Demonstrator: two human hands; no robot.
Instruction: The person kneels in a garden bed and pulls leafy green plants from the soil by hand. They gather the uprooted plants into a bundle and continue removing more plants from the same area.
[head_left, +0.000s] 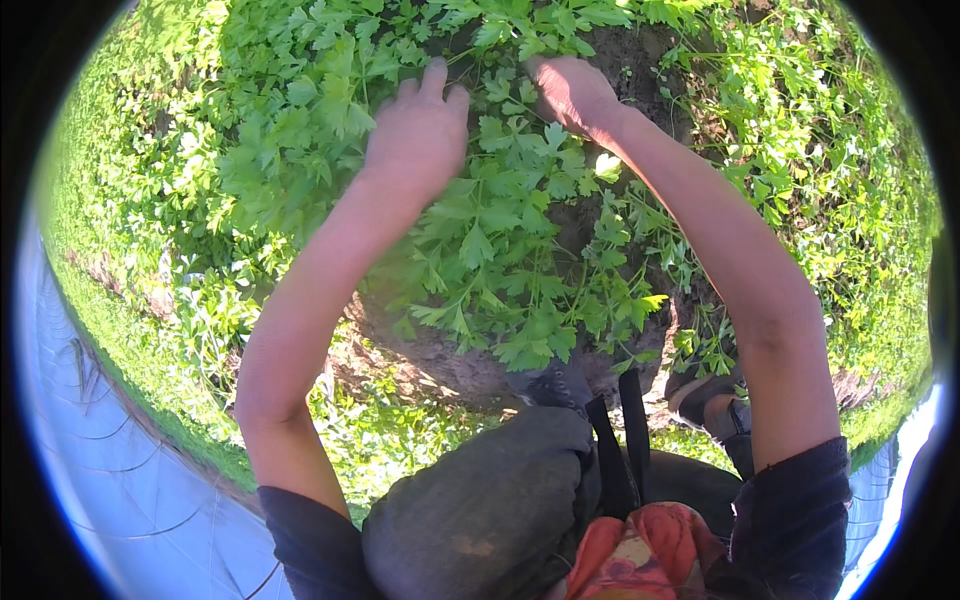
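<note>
Both of my hands reach into leafy green plants (480, 225) that look like flat-leaf parsley or celery. My left hand (424, 127) is palm down among the leaves, its index finger stretched forward and the thumb a little apart from it. The underside of that hand is hidden, so any stem in it cannot be made out. To its right, my right hand (574, 94) is bent inward at the wrist beside a patch of bare soil. Leaves cover its fingertips, and its grip does not show. Thin stems (465, 56) run between the two hands.
Brown soil (634, 56) shows between the plants. My bent knee (480, 487) in dark trousers and a shoe (701, 397) are close below. Two black straps (619, 442) hang near a red patterned cloth (645, 547). Pale plastic sheeting over hoops (142, 480) curves along the lower left.
</note>
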